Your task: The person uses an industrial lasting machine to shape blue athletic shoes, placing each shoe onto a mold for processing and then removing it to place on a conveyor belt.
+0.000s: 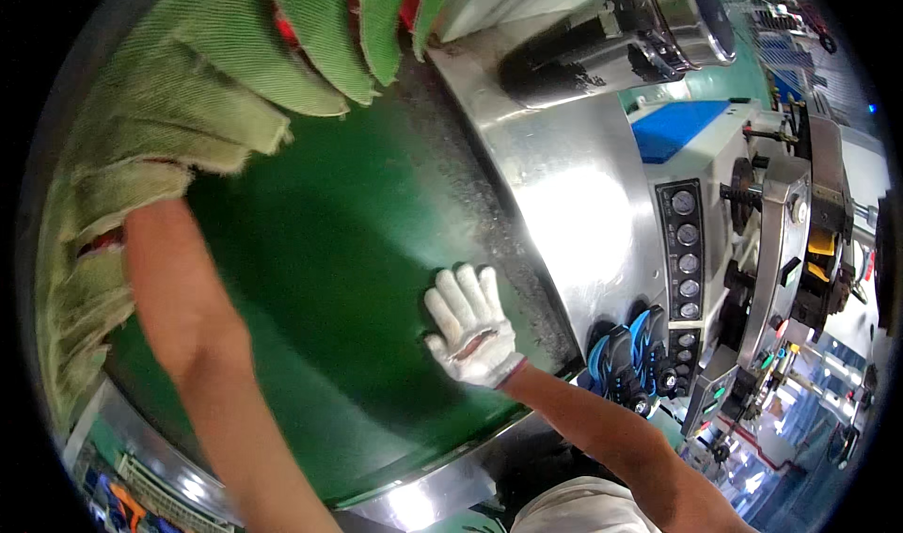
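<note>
My left forearm (pixel 202 345) reaches into the green ribbed fabric flaps (pixel 150 110) hanging along the left and far side. My left hand is hidden behind them. Over the green conveyor belt (pixel 310 241), at its right part, is my right hand (pixel 470 331) in a white glove with a torn or dirty patch on its back. Its fingers are stretched out and nothing shows in them. Whether the palm rests on the belt or hovers just above it, I cannot tell. Red edging shows between some flaps.
A metal ledge (pixel 527 166) borders the belt on the right. It bears a worn black and silver metal flask (pixel 602 48) at the far end. Blue-and-black shoes (pixel 625 359) sit near my right forearm. Beyond stands a machine with a dial panel (pixel 688 251).
</note>
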The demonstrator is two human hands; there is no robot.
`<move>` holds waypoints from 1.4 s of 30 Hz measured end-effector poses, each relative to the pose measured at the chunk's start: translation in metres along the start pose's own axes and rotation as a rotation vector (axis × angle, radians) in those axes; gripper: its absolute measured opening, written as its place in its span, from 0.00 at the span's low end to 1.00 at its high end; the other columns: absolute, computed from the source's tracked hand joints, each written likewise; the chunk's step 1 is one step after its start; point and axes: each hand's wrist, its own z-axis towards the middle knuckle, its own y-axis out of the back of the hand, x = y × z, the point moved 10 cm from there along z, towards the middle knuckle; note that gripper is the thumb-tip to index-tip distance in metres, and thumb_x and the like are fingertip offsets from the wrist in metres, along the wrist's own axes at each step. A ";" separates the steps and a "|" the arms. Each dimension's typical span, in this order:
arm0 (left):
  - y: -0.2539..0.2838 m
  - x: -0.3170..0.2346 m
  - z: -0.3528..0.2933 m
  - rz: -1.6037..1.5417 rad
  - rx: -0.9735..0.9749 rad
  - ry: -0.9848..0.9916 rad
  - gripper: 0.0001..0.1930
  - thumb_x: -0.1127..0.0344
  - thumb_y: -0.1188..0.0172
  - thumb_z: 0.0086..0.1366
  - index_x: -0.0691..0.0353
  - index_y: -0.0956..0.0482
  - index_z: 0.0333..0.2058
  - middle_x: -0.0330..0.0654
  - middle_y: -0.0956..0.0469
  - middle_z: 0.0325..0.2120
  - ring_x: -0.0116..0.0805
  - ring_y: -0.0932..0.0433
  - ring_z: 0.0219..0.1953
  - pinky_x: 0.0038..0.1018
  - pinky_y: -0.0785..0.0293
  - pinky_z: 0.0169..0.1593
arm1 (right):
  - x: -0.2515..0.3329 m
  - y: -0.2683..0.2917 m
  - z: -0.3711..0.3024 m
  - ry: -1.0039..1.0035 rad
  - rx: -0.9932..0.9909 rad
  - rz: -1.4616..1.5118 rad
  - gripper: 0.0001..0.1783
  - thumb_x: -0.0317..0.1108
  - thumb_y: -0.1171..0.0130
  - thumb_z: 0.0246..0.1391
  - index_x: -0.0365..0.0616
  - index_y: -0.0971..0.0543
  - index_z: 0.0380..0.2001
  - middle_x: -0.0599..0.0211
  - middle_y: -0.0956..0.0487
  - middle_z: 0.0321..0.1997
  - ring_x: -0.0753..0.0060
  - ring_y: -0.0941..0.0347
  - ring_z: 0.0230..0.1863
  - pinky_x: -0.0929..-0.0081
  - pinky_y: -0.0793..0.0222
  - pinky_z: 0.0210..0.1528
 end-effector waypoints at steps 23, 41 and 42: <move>0.187 -0.257 -0.701 -0.559 0.128 -1.161 0.25 0.51 0.20 0.45 0.62 0.18 0.35 0.52 0.17 0.34 0.55 0.17 0.39 0.43 0.21 0.44 | -0.020 0.184 -0.348 0.209 -0.139 0.087 0.47 0.43 0.32 0.47 0.30 0.36 0.66 0.40 0.31 0.68 0.41 0.33 0.68 0.50 0.43 0.72; 0.334 -0.714 -1.180 -0.803 0.250 -2.000 0.23 0.69 0.36 0.69 0.64 0.27 0.61 0.50 0.21 0.56 0.38 0.20 0.58 0.33 0.26 0.62 | -0.231 0.111 -0.867 -0.282 -1.674 2.111 0.29 0.24 0.32 0.53 0.36 0.25 0.60 0.61 0.17 0.50 0.68 0.19 0.46 0.67 0.20 0.51; 0.319 -0.754 -1.196 -0.781 0.331 -1.906 0.24 0.66 0.36 0.70 0.65 0.28 0.61 0.52 0.22 0.57 0.41 0.21 0.59 0.34 0.26 0.63 | -0.235 0.094 -0.878 -0.275 -1.696 2.154 0.30 0.22 0.34 0.54 0.35 0.26 0.61 0.60 0.18 0.52 0.67 0.19 0.48 0.64 0.20 0.53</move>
